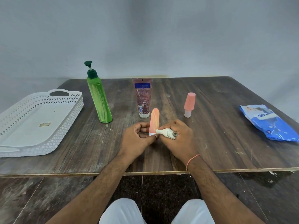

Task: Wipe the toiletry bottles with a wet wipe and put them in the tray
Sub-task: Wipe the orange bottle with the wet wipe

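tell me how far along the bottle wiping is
Done: nothing yet; the white tray holds no bottles. In hand: the left hand holds a small peach tube upright while the right hand rubs its base with a balled wet wipe. Left: the green pump bottle, the dark tube and the pink-capped bottle stand on the table, outside the tray.

1. Your pump bottle (99, 101) is bright green with a dark green pump.
2. Your tube (142, 97) is maroon with a blue label band and white cap.
3. The small bottle (154, 122) and the capped bottle (189, 104) are salmon pink over white.
4. Your tray (68, 101) is white lattice.
5. The wipe pack (271, 122) is blue.
6. The worktop (210, 126) is dark wood grain.
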